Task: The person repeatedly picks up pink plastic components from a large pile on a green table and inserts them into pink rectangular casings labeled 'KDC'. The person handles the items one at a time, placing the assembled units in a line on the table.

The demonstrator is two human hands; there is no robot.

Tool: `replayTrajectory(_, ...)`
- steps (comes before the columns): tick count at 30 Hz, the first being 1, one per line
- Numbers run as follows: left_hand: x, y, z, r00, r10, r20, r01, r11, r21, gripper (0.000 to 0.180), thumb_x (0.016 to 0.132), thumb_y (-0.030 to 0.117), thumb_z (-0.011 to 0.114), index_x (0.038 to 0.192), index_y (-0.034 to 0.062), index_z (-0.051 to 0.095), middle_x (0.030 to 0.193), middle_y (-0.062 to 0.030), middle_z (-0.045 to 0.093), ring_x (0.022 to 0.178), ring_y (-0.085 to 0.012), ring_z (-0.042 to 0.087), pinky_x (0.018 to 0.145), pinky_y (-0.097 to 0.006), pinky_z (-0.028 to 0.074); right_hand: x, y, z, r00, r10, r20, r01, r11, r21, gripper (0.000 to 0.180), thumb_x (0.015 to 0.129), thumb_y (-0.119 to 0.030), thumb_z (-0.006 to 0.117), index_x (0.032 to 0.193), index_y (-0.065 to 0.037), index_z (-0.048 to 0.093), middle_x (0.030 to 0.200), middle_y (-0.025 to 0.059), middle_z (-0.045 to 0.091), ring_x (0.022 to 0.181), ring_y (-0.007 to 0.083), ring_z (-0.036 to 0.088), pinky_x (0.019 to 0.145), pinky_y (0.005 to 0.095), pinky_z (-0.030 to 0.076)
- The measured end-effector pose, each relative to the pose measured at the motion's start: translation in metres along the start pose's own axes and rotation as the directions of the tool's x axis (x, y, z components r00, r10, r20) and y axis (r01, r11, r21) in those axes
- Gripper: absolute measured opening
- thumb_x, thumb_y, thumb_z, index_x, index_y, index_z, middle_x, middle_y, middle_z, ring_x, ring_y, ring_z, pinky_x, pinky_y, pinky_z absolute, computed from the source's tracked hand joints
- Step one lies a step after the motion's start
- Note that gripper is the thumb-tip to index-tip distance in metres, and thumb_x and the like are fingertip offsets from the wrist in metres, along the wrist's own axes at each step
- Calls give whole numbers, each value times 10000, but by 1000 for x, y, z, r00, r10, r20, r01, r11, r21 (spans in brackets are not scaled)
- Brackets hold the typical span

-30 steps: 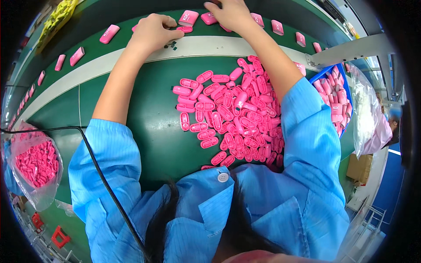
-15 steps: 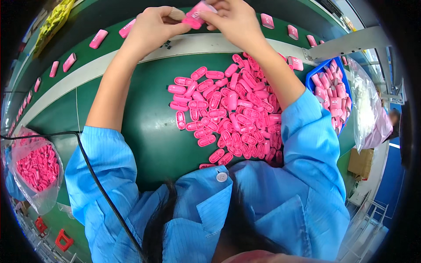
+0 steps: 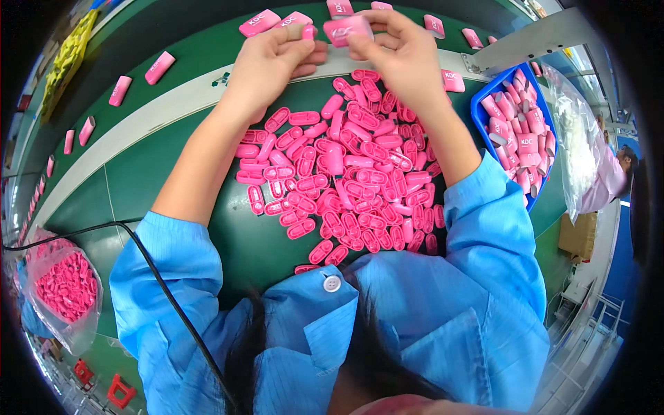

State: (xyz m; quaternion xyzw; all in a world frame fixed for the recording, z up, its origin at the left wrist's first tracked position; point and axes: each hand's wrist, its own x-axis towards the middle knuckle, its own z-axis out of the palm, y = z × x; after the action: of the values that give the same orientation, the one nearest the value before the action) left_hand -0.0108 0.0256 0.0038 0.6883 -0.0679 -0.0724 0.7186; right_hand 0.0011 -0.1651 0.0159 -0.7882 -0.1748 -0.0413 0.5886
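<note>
So the big pile of pink caps (image 3: pixel 335 159) is smack in front of the person, and I'll place everything off that. The left hand (image 3: pixel 273 66) is up past the far left of the pile, thumb and fingers pinching a small pink cap (image 3: pixel 308 32). The right hand (image 3: pixel 408 66) is beyond the pile's far side too, thumb and fingers clamped on one end of a pink shell (image 3: pixel 347 30). The shell's a bit blurry, but it's just beside the left hand's cap with what looks like a sliver of gap between them.

Farther out from the pile there's a pale strip (image 3: pixel 183 99), then a green belt (image 3: pixel 200 52) with more shells spread along it. One loose shell (image 3: pixel 453 81) sits on the strip, off the pile's far right. Right of the pile is a blue bin (image 3: pixel 482 124) heaped with shells, and past that a clear bag (image 3: pixel 574 145) with white stuff inside. Well left of the pile: another clear bag (image 3: pixel 90 332), full of small pink parts.
</note>
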Motion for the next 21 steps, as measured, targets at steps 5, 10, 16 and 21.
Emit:
replayTrajectory(5,7,-11,5,1000,10,9,-7,961,-277,320,934,169,528,1208,4,536,1083,-67,623,965,-112,596,886,-259,473,7,16,-3,976,157,148,-200,919,340,280,875,-62,600,1129,31,529,1055,126,628,883,171,641,814,256,519)
replayTrajectory(10,5,-13,12,991,129,-16,-130,979,-157,310,937,157,515,1212,18,551,1055,-53,631,936,-88,588,858,-233,469,6,18,1,968,206,143,-250,839,483,289,871,-39,597,1138,41,517,1056,137,628,908,186,642,825,260,528)
replayTrajectory(16,-3,-3,11,981,185,-63,-176,976,125,296,911,167,545,1152,4,600,880,-62,672,781,-95,613,732,-239,490,3,15,-1,981,161,111,-193,878,438,301,855,-9,609,1136,44,517,1048,147,633,889,191,649,824,269,534)
replayTrajectory(21,-9,8,6,945,325,-17,-268,806,528,243,877,169,569,1043,-1,620,732,-138,657,631,-184,627,605,-295,477,2,11,-5,993,50,111,-82,948,306,282,847,-3,619,1113,43,536,1034,149,642,894,184,648,818,270,537)
